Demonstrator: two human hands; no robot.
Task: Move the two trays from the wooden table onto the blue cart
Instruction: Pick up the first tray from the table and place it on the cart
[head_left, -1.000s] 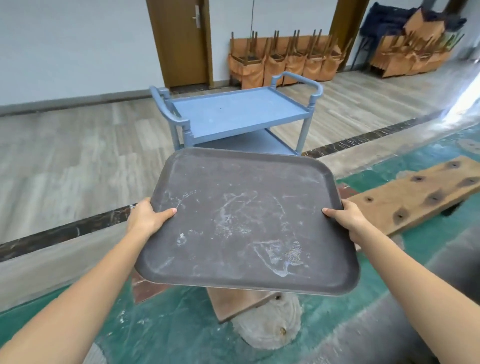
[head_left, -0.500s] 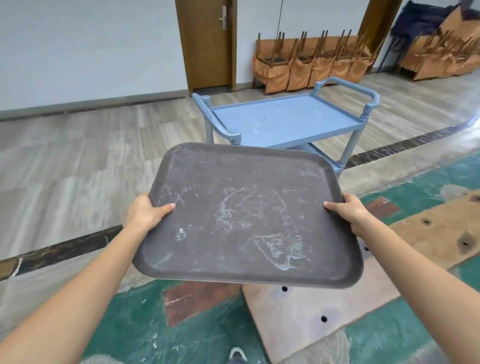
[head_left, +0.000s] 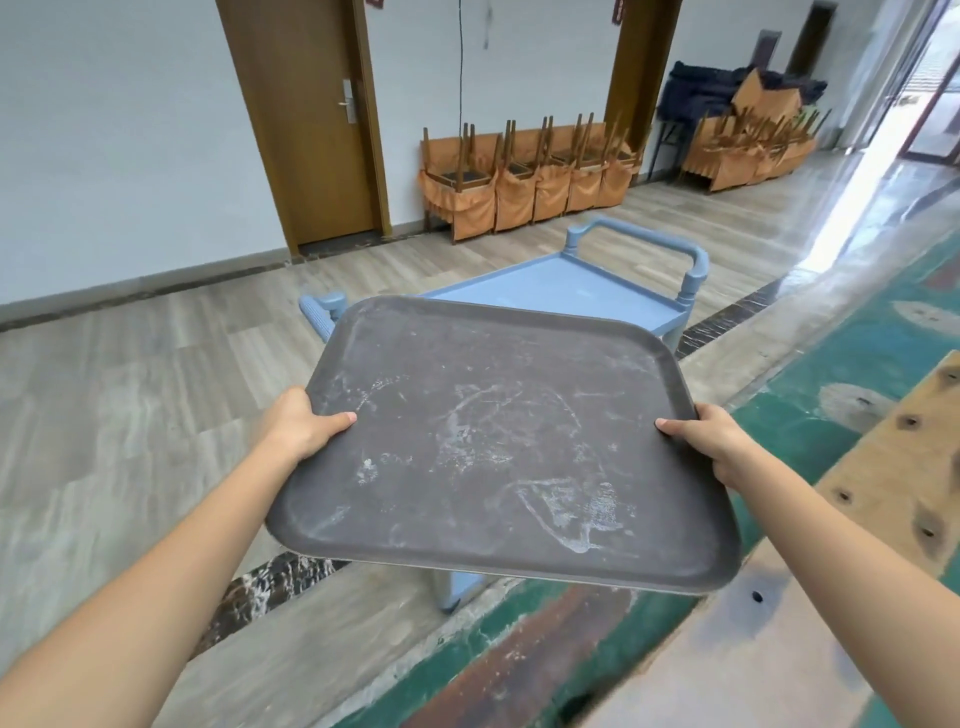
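A dark grey scuffed tray (head_left: 498, 441) is held flat in the air at the centre of the view. My left hand (head_left: 298, 423) grips its left edge, thumb on top. My right hand (head_left: 714, 441) grips its right edge the same way. Right behind and below the tray stands the blue cart (head_left: 571, 286); its top shelf is bare and the tray's far edge overlaps the cart's near end. A second tray is not in view.
A wooden plank with holes (head_left: 898, 467) lies at the right on the green painted floor (head_left: 857, 353). Stacked orange chairs (head_left: 530, 176) line the far wall beside a brown door (head_left: 311, 119). Grey wood flooring (head_left: 130, 389) spreads out to the left.
I have come closer to the cart with the tray in both hands. The tray now covers the cart's near end, and the wooden plank has slid off to the right.
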